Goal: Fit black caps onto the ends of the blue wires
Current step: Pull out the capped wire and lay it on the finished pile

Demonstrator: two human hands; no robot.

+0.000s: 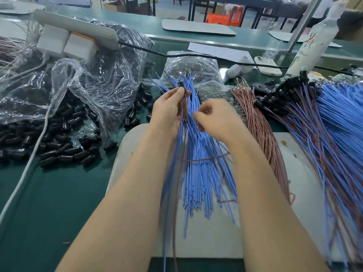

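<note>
Pinched between my left hand's thumb and fingers is one black cap, held up over the far tips of the loose blue wires that fan across the pale mat. My right hand is curled into the bundle beside it, fingers closed among the strands; whether it has a single wire I cannot tell. I judge the step to be seating this cap on a wire end. Next I need one wire singled out and its tip steered straight into the cap's mouth. Spare caps lie spilled left of the mat; capped wires are heaped to the right.
</note>
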